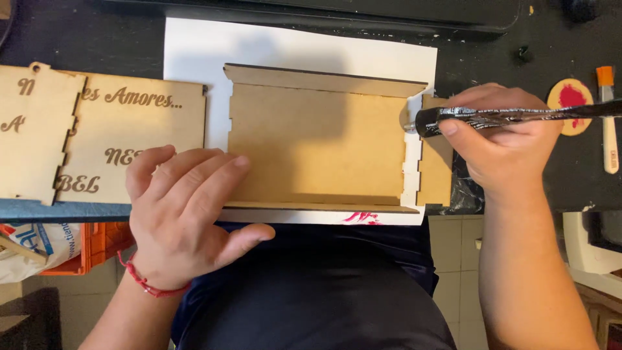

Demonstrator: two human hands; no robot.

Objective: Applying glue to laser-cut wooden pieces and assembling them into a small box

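I am looking down on a black tabletop (505,45) with pale floor tiles (453,259) showing below its edge. At far left two engraved wooden panels (129,123) are lying overlapped, and beneath the table edge an orange crate (103,243) is sitting beside a plastic bag (39,240). My left hand (184,214) is resting flat and unclenched, fingers spread, pressing the left end of the single open wooden box (317,139), which is lying on one white sheet (291,45) at the table's centre. My right hand (502,139) is gripping one dark tube (512,116), its tip touching the box's right wall. Farther right, one round disc with red paint (570,104) and one orange-tipped brush (609,123) are lying apart.
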